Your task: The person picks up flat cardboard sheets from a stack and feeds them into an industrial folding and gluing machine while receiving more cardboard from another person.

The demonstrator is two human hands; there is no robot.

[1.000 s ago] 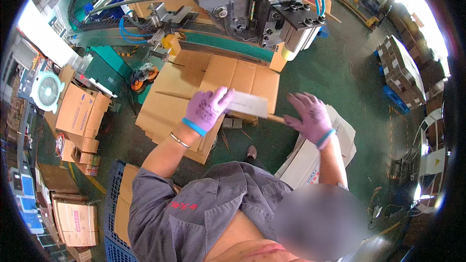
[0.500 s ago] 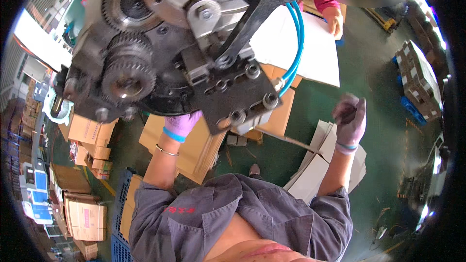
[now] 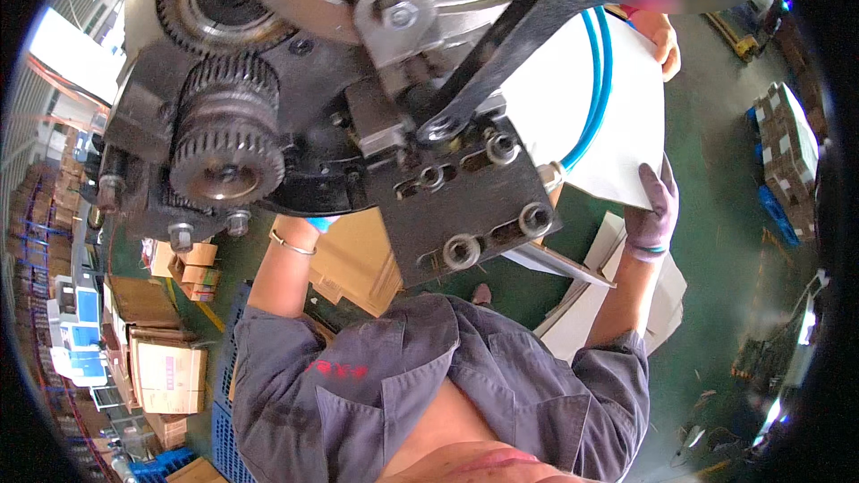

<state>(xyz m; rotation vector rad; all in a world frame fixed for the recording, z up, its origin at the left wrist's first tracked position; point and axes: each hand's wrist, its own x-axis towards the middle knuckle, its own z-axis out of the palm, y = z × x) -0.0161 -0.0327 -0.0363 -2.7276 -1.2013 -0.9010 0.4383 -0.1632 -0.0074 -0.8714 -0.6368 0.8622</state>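
Note:
My right hand [image 3: 655, 213], in a greyish-purple glove, is closed on the near right corner of a large white sheet [image 3: 633, 116], thumb on top. Another person's bare hand [image 3: 662, 46] holds the sheet's far right edge. My left forearm [image 3: 282, 273], with a bracelet, reaches up under a dark machine. Only the blue glove cuff of my left hand [image 3: 319, 224] shows; its fingers are hidden behind the machine. A black bolted plate [image 3: 474, 201] and toothed gears [image 3: 228, 139] on the machine stand between my arms.
Two blue air hoses [image 3: 601, 80] curve down in front of the sheet. Below the machine lie brown cardboard sheets [image 3: 358, 255], with white cardboard pieces [image 3: 662, 300] on the floor to the right. Stacked cartons [image 3: 168, 376] stand at left, and a loaded pallet [image 3: 787, 148] at far right.
My right hand has moved up from empty air and taken hold of the white sheet's corner. The sheet has shifted right and nearer. My left hand has gone further behind the machine.

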